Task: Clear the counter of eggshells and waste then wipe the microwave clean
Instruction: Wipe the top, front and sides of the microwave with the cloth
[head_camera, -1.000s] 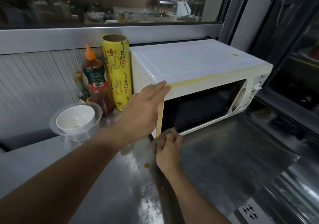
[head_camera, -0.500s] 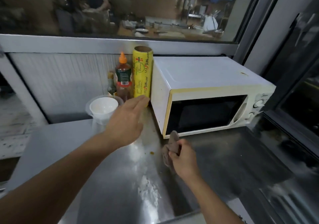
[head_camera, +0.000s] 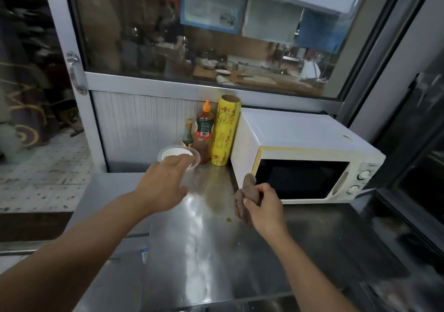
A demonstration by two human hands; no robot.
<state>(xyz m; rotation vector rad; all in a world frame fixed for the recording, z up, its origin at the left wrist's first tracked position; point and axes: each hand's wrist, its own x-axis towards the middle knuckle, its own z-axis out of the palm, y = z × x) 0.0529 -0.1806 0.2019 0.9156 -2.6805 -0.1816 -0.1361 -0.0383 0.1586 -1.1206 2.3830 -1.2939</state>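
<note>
Where the steel counter (head_camera: 197, 251) meets the back wall, a clear tub (head_camera: 195, 159) w/ a white bowl (head_camera: 174, 154) inside sits at far left of the row. Left hand (head_camera: 163, 186) hovers just in front of the tub, fingers straight and loosely spread, gripping nothing; contact w/ the tub rim cannot be confirmed. Behind stand a small dark bottle (head_camera: 188, 135), a red sauce bottle (head_camera: 204, 131) w/ orange cap, and an upright yellow wrap roll (head_camera: 224, 131), the roll just beside the microwave (head_camera: 300, 153). Small brown spot (head_camera: 228, 219) on counter between the hands. Right hand (head_camera: 263, 206) has fingers curled round a bunched brown cloth (head_camera: 248, 188), held up off the counter at the lower left corner of the microwave door; cloth-to-door contact unclear. Microwave sits at back right, door closed, yellowed trim, small mark on top near right edge.
</note>
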